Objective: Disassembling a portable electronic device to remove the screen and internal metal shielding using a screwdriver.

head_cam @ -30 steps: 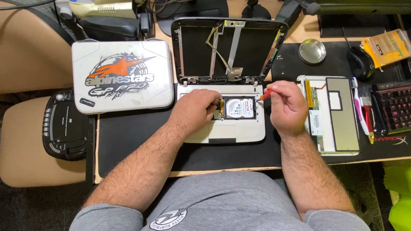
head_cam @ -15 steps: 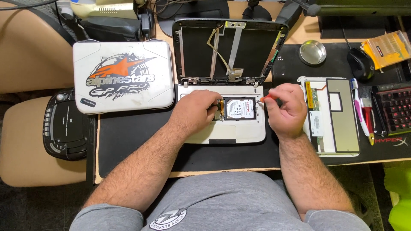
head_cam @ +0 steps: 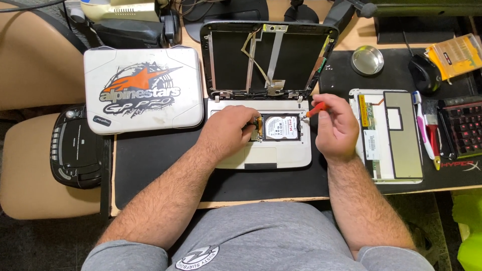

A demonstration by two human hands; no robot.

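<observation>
Hands flank the hard drive [head_cam: 281, 127] seated in the opened white laptop [head_cam: 261, 150]; left hand [head_cam: 228, 131] grips its left edge; right hand [head_cam: 335, 125] pinches an orange screwdriver [head_cam: 315, 109] at its upper-right corner.

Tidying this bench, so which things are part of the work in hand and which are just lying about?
In use:
- white laptop base
- hard drive
- red screwdriver
- left hand
- right hand

Lying about:
- white case
- black radio
- metal dish
- mouse
- removed screen panel
</observation>
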